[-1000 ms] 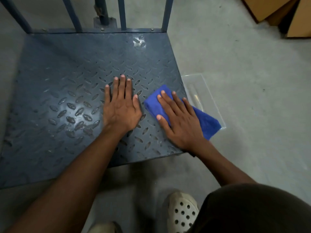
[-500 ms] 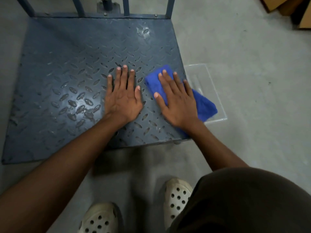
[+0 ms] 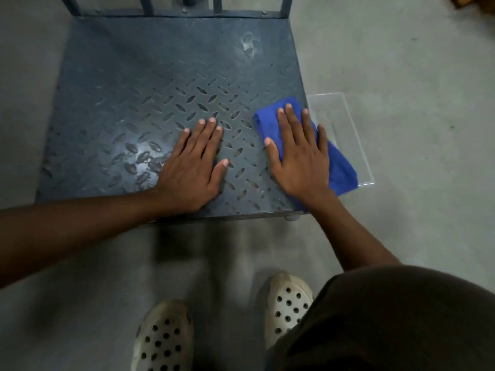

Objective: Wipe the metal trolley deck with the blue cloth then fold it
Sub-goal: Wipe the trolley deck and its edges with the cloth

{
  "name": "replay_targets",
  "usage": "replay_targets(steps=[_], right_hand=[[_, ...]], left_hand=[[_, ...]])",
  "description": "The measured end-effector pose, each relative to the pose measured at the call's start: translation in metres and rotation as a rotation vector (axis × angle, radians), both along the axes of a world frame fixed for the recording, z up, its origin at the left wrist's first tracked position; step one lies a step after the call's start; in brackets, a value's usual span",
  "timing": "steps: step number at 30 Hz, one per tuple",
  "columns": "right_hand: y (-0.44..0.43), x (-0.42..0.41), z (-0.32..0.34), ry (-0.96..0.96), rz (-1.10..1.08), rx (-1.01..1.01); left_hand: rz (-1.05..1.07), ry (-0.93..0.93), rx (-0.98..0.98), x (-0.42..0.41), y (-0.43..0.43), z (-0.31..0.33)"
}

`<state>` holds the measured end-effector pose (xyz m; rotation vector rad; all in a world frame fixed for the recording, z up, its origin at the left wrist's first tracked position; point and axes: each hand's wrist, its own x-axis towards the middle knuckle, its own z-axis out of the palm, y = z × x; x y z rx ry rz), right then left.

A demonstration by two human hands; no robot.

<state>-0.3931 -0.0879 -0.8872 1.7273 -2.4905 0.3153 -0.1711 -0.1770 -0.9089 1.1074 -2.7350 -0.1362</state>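
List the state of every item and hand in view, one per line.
Blue cloth: bunched, flat under the right hand, overhanging the deck's right edge.
Grey metal tread-plate trolley deck: bare apart from hands and cloth.
Clear plastic tray: on the floor, looks empty.
Left hand: open, flat on deck.
Right hand: open, pressing cloth.

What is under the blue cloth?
Mostly the bumpy metal trolley deck. The blue cloth's far end hangs over a clear plastic tray. The right hand presses on top, hiding its middle.

Warehouse — trolley deck [image 3: 150, 76] (concrete floor [image 3: 401, 76])
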Motion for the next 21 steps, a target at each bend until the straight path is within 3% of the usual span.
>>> replay_targets(steps=[2,5,8,13,15,21], right_hand=[[0.034,0.025,-0.005,0.031,0.005,0.017],[0.070,0.051,-0.009,0.092,0.208,0.067],[0.075,0.020,0.001,0.085,0.330,0.087],[0.054,-0.048,0.011,0.011,-0.064,0.043],[0.049,-0.036,0.007,0.011,-0.082,0.065],[0.085,0.049,-0.011,0.112,0.423,0.143]], left_hand=[[-0.083,-0.031,-0.017,0.013,0.002,-0.003],[-0.130,-0.030,-0.046,0.019,-0.004,0.001],[-0.081,0.009,-0.013,0.013,-0.008,0.006],[0.052,0.067,0.014,0.001,0.006,-0.003],[0.113,0.082,0.049,-0.001,0.009,-0.007],[0.107,0.111,0.000,0.004,0.026,-0.011]])
